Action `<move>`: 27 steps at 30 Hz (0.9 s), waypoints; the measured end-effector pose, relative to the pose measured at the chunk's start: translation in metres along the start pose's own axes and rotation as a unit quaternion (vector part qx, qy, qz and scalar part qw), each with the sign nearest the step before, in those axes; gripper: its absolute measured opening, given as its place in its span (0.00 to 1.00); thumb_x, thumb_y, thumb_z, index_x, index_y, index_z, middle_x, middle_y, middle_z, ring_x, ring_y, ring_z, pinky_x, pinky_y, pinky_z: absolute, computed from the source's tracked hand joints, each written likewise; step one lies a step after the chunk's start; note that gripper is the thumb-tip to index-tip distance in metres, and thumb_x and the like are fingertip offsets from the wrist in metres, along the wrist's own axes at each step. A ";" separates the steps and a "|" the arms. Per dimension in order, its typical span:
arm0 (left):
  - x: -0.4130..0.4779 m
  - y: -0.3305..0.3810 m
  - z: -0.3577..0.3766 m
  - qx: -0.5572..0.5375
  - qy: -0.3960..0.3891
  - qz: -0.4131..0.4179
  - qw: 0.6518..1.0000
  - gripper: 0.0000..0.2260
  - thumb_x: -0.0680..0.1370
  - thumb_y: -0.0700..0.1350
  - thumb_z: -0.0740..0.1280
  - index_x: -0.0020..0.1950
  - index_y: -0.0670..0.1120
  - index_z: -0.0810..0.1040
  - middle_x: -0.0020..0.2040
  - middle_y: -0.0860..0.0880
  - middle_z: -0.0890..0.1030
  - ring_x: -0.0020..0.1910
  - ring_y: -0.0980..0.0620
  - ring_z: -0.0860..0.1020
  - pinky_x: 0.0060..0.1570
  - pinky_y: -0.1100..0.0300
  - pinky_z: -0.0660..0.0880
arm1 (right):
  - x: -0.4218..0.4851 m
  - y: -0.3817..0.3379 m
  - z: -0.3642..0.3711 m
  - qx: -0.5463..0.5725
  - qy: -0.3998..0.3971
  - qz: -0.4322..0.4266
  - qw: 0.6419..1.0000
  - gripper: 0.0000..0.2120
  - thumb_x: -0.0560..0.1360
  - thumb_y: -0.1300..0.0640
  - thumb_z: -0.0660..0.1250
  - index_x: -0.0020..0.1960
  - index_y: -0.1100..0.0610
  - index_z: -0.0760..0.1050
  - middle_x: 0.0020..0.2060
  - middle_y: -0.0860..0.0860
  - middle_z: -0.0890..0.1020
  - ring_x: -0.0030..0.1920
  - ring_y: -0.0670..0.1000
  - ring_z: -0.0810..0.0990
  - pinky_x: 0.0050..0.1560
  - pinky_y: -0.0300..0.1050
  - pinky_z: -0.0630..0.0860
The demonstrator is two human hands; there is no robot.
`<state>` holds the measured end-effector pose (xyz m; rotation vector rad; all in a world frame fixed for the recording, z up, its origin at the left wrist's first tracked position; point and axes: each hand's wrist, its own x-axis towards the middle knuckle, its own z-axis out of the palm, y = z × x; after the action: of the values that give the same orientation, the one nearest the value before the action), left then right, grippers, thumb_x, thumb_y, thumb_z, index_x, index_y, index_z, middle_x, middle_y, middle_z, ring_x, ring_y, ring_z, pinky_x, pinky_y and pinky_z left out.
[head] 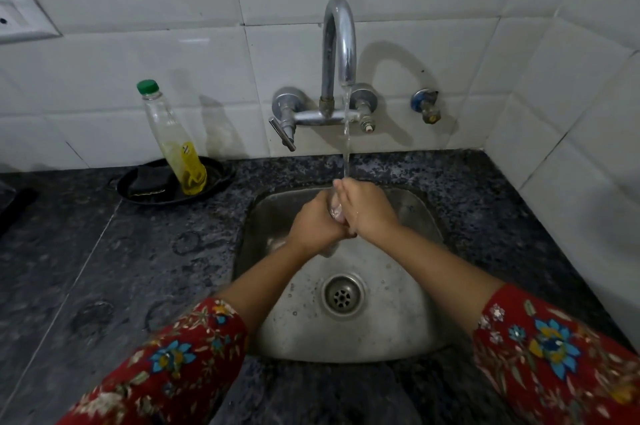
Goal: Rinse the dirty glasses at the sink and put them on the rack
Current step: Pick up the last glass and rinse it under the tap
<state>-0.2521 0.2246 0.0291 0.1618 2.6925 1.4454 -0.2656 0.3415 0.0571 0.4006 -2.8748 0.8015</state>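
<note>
**dishguy:** so where's the glass (335, 210) at right now? can barely spot it.

**sinkwatch:** it's sandwiched between both hands, up over the back half of the sink (398, 338). It's see-through, so only a pale wet sliver shows between the palms. The water (346, 140) from the tap (341, 44) lands right on top of the hands.

**dishguy:** and the grip?

**sinkwatch:** the left hand (317, 220) has its fingers curled round the glass from the 9 o'clock side. The right hand (367, 209) closes on it from 3 o'clock, fingers curved over it and pointing up toward 11. So both grips hold the glass, snug, with no gap showing. Can't tell whether it's upright or tipped, the hands cover too much.

**dishguy:** what else is around?

**sinkwatch:** the drain (343, 293) sits at 6 o'clock from the hands and the basin around it is wet. The dark speckled tabletop (138, 251) wraps round the sink. At 10 o'clock from the sink there's a clear bottle (173, 140) with a green cap and some yellow liquid at the bottom. It stands in a black dish (218, 179) near the wall. At 1 o'clock a small blue-topped valve (426, 107) sticks out of the white tiles. Red floral sleeves (554, 348) show at 5 and 7 o'clock.
</note>
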 end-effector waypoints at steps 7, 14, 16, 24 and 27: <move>-0.002 -0.011 -0.017 -0.160 -0.182 -0.001 0.970 0.14 0.67 0.34 0.74 0.51 0.40 0.79 0.44 0.48 0.83 0.46 0.51 0.82 0.49 0.59 0.78 | -0.026 0.010 0.001 0.122 0.008 -0.096 0.988 0.19 0.81 0.49 0.52 0.41 0.57 0.74 0.33 0.50 0.81 0.34 0.49 0.80 0.41 0.46 0.78; -0.001 -0.006 -0.009 -0.108 -0.102 0.019 0.989 0.20 0.64 0.42 0.76 0.54 0.48 0.78 0.49 0.49 0.84 0.51 0.50 0.82 0.53 0.55 0.78 | -0.021 0.004 -0.001 0.132 0.032 -0.041 0.990 0.15 0.82 0.55 0.54 0.42 0.58 0.74 0.34 0.52 0.81 0.37 0.45 0.80 0.44 0.42 0.75; 0.002 -0.008 -0.021 -0.212 -0.193 0.009 0.958 0.18 0.66 0.37 0.75 0.54 0.39 0.78 0.48 0.43 0.83 0.50 0.46 0.81 0.58 0.49 0.76 | -0.030 0.009 -0.005 0.190 0.028 -0.083 0.978 0.12 0.81 0.57 0.56 0.40 0.53 0.70 0.30 0.42 0.75 0.33 0.37 0.76 0.37 0.30 0.70; -0.010 0.006 0.008 0.128 0.050 -0.025 0.990 0.27 0.64 0.53 0.73 0.60 0.51 0.72 0.49 0.51 0.83 0.47 0.50 0.81 0.47 0.55 0.78 | -0.005 -0.006 0.003 0.007 -0.008 0.026 1.000 0.19 0.82 0.52 0.50 0.49 0.61 0.75 0.44 0.61 0.82 0.45 0.61 0.81 0.44 0.49 0.72; -0.001 0.001 -0.014 -0.124 -0.108 0.003 0.986 0.18 0.64 0.41 0.76 0.52 0.44 0.78 0.45 0.48 0.83 0.46 0.53 0.81 0.51 0.54 0.78 | -0.020 0.002 -0.002 0.141 0.019 -0.074 0.987 0.15 0.82 0.55 0.53 0.41 0.59 0.73 0.33 0.53 0.79 0.36 0.54 0.78 0.41 0.48 0.72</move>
<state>-0.2525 0.2133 0.0375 0.2921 2.3225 1.6436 -0.2472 0.3483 0.0536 0.6124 -2.6626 1.1757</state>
